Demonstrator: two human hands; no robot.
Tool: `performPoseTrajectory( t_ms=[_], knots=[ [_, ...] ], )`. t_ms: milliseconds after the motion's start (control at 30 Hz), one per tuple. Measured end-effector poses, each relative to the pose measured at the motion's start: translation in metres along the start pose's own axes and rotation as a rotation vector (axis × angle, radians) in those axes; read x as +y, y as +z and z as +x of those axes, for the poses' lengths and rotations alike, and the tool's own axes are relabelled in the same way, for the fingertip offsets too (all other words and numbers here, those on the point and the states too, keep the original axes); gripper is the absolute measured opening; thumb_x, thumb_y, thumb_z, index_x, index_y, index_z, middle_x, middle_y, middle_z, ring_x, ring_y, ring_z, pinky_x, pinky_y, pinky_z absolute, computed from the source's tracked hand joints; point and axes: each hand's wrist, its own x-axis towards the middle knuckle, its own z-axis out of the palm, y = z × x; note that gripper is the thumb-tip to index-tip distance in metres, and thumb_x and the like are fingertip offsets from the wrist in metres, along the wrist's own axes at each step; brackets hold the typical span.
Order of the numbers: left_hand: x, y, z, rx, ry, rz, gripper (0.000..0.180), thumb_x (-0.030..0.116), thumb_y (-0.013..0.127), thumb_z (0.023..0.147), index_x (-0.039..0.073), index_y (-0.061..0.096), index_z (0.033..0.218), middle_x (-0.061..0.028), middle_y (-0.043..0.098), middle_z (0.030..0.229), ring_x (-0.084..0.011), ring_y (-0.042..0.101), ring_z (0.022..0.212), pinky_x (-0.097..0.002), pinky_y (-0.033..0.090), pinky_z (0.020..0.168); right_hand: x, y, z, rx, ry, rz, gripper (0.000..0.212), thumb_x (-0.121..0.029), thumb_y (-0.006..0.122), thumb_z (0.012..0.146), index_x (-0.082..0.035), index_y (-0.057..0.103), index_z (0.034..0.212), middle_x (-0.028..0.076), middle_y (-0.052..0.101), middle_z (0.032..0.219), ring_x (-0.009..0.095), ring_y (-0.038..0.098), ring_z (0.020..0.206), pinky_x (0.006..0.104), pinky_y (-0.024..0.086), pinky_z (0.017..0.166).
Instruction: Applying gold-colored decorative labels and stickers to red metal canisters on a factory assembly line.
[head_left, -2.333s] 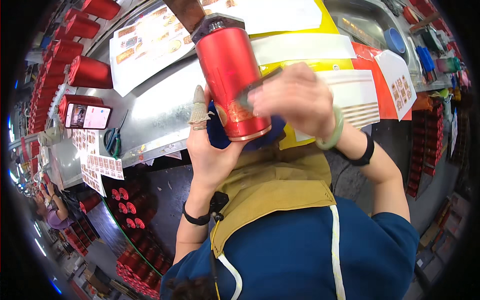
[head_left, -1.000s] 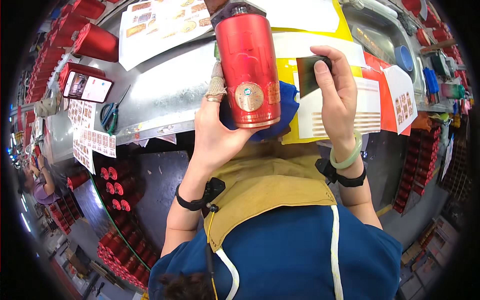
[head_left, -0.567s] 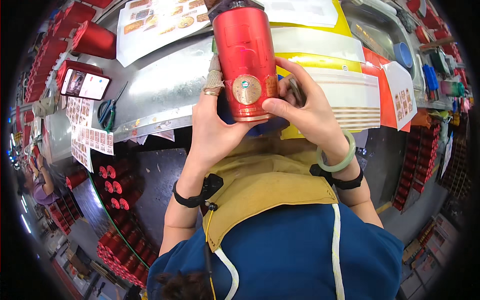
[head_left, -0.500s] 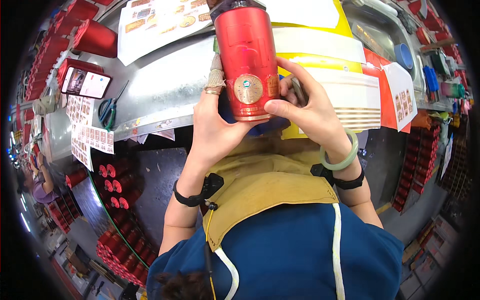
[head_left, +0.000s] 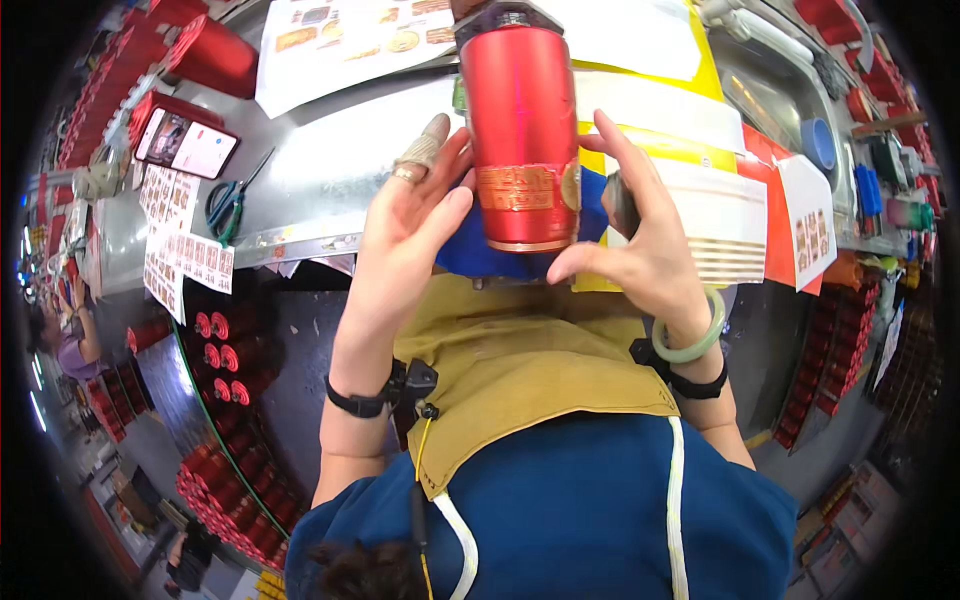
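A tall red cylindrical can [head_left: 518, 130] with a dark lid and a gold band near its base stands upright between my two hands, over a blue cloth [head_left: 470, 258]. My left hand [head_left: 410, 235] presses its flat palm and spread fingers against the can's left side; a bandage wraps one fingertip and there is a ring. My right hand [head_left: 640, 255] cups the can's lower right side, with a small dark object [head_left: 620, 200] tucked behind its fingers. A green bangle sits on the right wrist.
The metal counter [head_left: 330, 170] carries a phone in a red case [head_left: 185, 145], scissors [head_left: 230, 200], label sheets [head_left: 185, 255], a picture sheet [head_left: 340, 30] and striped paper [head_left: 725, 215]. More red cans [head_left: 215, 55] stand far left, others [head_left: 225, 350] below. A sink [head_left: 775, 90] lies right.
The can has turned: its round gold seal faced me, now a gold band shows. My right hand slid from the can's front to its right side; the left palm opened flatter.
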Motion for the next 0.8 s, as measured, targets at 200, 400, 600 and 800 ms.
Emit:
performPoseTrajectory(
  t_ms=[200, 400, 600, 800],
  knots=[
    [0.000, -0.013, 0.016, 0.000, -0.131, 0.040, 0.062, -0.007, 0.060, 0.097, -0.006, 0.037, 0.155, -0.0152, 0.053, 0.151, -0.0213, 0.052, 0.139, -0.0350, 0.042, 0.117, 0.005, 0.013, 0.002, -0.044, -0.117, -0.095, 0.123, -0.015, 0.100, 0.060, 0.004, 0.031, 0.159, 0.019, 0.052, 0.149, 0.028, 0.050, 0.140, 0.0401, 0.039, 0.116],
    [0.006, -0.013, 0.021, -0.029, -0.172, 0.002, 0.059, -0.009, 0.066, 0.092, -0.004, 0.047, 0.148, -0.0169, 0.058, 0.146, -0.0222, 0.057, 0.135, -0.0361, 0.046, 0.115, 0.015, 0.015, 0.000, -0.022, -0.019, 0.005, 0.113, -0.018, 0.096, 0.064, 0.005, 0.035, 0.156, 0.023, 0.053, 0.147, 0.034, 0.051, 0.140, 0.0418, 0.039, 0.116],
    [0.005, -0.012, 0.020, -0.010, -0.170, -0.055, 0.066, -0.009, 0.075, 0.087, -0.009, 0.044, 0.145, -0.0222, 0.050, 0.150, -0.0261, 0.052, 0.139, -0.0374, 0.043, 0.120, 0.016, 0.015, 0.000, -0.035, 0.007, 0.058, 0.113, -0.018, 0.097, 0.064, 0.004, 0.036, 0.156, 0.023, 0.054, 0.147, 0.034, 0.051, 0.139, 0.0415, 0.039, 0.116],
    [0.009, 0.002, 0.009, 0.052, -0.075, 0.117, 0.070, -0.006, 0.077, 0.084, -0.003, 0.047, 0.147, -0.0175, 0.055, 0.145, -0.0234, 0.056, 0.133, -0.0371, 0.048, 0.112, 0.005, 0.007, 0.000, -0.076, 0.032, -0.047, 0.111, -0.021, 0.097, 0.065, 0.002, 0.038, 0.156, 0.021, 0.051, 0.149, 0.034, 0.050, 0.139, 0.0415, 0.037, 0.117]
  ],
)
